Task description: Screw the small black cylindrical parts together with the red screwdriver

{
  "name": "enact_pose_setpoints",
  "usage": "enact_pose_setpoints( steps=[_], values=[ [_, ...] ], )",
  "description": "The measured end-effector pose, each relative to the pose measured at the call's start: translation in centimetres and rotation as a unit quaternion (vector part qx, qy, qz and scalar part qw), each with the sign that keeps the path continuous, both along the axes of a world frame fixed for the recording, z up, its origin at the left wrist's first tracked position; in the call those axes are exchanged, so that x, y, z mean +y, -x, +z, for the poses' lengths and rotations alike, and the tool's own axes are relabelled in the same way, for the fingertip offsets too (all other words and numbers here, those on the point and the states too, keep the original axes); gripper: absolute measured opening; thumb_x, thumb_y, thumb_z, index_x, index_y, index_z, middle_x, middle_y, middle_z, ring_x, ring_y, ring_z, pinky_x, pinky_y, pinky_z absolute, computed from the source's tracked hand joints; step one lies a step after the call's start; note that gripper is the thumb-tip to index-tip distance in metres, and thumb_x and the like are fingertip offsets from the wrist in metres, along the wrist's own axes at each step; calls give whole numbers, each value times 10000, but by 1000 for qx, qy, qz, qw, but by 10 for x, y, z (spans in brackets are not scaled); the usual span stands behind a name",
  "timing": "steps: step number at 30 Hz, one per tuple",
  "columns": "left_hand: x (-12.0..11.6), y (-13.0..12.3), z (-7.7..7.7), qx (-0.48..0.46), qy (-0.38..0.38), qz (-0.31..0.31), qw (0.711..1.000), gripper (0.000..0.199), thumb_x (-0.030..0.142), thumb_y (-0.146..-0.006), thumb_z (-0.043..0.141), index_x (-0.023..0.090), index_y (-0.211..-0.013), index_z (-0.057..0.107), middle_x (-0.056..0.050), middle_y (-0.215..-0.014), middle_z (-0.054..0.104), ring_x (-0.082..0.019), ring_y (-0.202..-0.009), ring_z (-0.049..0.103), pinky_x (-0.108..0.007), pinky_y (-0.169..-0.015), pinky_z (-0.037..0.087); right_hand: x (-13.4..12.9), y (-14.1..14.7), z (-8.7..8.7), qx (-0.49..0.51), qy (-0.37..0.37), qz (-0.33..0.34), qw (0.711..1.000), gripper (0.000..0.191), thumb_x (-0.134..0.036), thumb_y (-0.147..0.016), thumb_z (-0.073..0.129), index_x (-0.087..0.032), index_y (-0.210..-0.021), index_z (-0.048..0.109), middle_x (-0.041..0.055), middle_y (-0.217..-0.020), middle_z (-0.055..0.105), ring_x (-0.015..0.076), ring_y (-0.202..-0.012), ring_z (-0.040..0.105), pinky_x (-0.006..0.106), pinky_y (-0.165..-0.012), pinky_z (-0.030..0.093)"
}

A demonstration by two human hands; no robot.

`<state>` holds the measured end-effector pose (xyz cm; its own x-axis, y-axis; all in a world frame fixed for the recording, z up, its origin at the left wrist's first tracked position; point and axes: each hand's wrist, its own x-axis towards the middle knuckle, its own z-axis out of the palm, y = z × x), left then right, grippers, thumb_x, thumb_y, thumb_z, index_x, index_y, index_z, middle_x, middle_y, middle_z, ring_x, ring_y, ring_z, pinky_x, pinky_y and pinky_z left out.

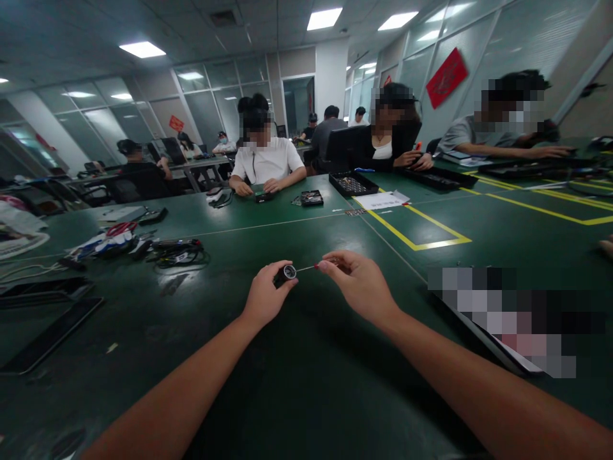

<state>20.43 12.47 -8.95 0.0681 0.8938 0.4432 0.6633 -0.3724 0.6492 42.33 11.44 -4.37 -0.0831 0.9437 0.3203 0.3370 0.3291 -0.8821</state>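
My left hand (268, 291) is closed around a short black cylinder (288, 273) with a pale ring at its round end face; whether it is a lens or another part I cannot tell. In the fingers of my right hand (357, 281) is a thin screwdriver (306, 268) with a red collar, its handle mostly hidden by the fingers. The metal shaft points left, and its tip is at or very near the cylinder's edge. Both hands are raised over the dark green table (306, 383).
Tangled cables (179, 252) and a black frame (57, 338) lie at left. A blurred-out flat item (502, 326) lies at right. Further back are a compartment tray (353, 184), a paper sheet (382, 200) and yellow tape (440, 245). Several people sit across the table.
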Motion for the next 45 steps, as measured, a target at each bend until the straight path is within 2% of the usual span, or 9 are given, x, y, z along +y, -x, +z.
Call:
enact_pose_setpoints(
  steps=[5, 9, 13, 20, 28, 37, 45],
  values=[
    [0, 1, 0, 8, -7, -19, 1000, 379, 163, -828, 747, 233, -1194, 679, -63, -1197, 701, -253, -1139, 635, -452, -1042, 477, -4, -3, -3, -48, -8, -18, 999, 341, -523, -889, 645, -199, -875, 752, 30, -768, 751, 179, -687, 670, 281, -620, 443],
    [-1, 1, -1, 11, -7, -27, 1000, 376, 151, -825, 753, 236, -1185, 681, -62, -1197, 703, -250, -1130, 637, -446, -1028, 480, -4, -3, -6, -105, -14, -52, 993, 477, -622, -877, 618, -201, -665, 694, 0, -572, 663, 137, -515, 563, 269, -521, 345],
    [0, 2, -1, 17, -6, -31, 999, 384, 151, -830, 753, 242, -1195, 681, -61, -1212, 700, -251, -1141, 634, -452, -1037, 471, -4, -2, -9, -122, 0, -61, 991, 580, -663, -903, 541, -201, -571, 652, -10, -461, 572, 136, -458, 525, 274, -490, 312],
    [-1, 4, -2, 34, -2, -39, 999, 389, 174, -831, 760, 255, -1203, 682, -61, -1206, 700, -258, -1132, 631, -462, -1016, 475, -2, -2, -9, -70, 70, -82, 992, 696, -765, -864, 479, -211, -453, 571, 4, -371, 485, 135, -370, 464, 283, -446, 321],
    [-3, 1, 3, 37, 1, -53, 998, 357, 184, -834, 752, 260, -1176, 684, -65, -1194, 704, -265, -1155, 628, -524, -1092, 413, 8, 0, -28, 25, 181, -86, 979, 735, -818, -840, 445, -207, -442, 540, 3, -363, 453, 130, -346, 440, 279, -426, 352],
    [-4, 0, 5, 40, 2, -38, 998, 363, 217, -836, 757, 267, -1189, 688, -71, -1193, 707, -272, -1138, 640, -532, -1093, 417, 7, -3, -19, 17, 128, -123, 984, 688, -771, -843, 504, -217, -436, 530, 4, -358, 460, 137, -346, 443, 285, -424, 317],
    [-4, 1, 5, 41, -3, -37, 998, 364, 205, -834, 755, 270, -1187, 693, -72, -1201, 708, -272, -1142, 638, -547, -1105, 404, 7, -4, -20, -20, 102, -106, 989, 716, -790, -846, 484, -214, -425, 538, 1, -349, 450, 136, -350, 444, 290, -446, 332]
  ],
)
